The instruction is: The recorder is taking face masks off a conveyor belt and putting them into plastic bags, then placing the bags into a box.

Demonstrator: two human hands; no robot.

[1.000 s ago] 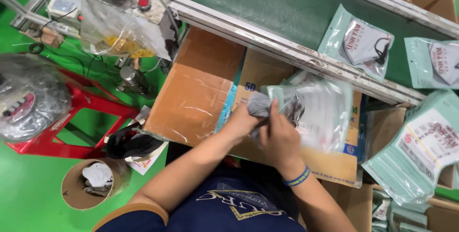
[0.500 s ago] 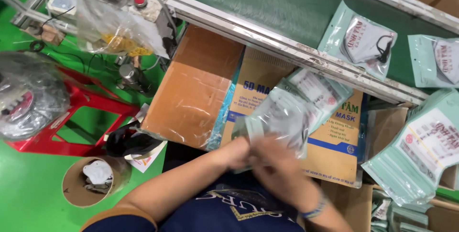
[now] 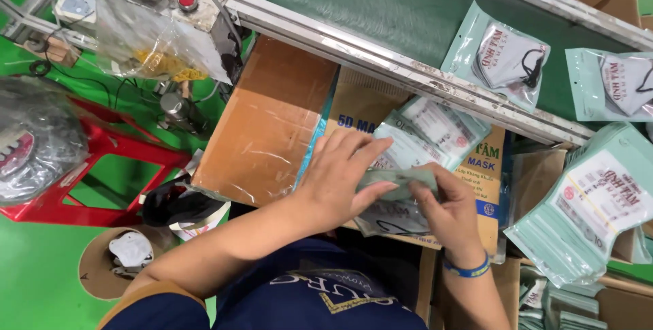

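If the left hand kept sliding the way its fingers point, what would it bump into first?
Probably the pale green mask packets lying on the cardboard box, just past the left hand. The conveyor's metal rail comes after, though depth is hard to judge.

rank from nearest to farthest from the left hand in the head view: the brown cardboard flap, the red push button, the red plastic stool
1. Brown cardboard flap, right beside the left hand.
2. Red plastic stool, far left on the floor.
3. Red push button, top left on the conveyor frame.
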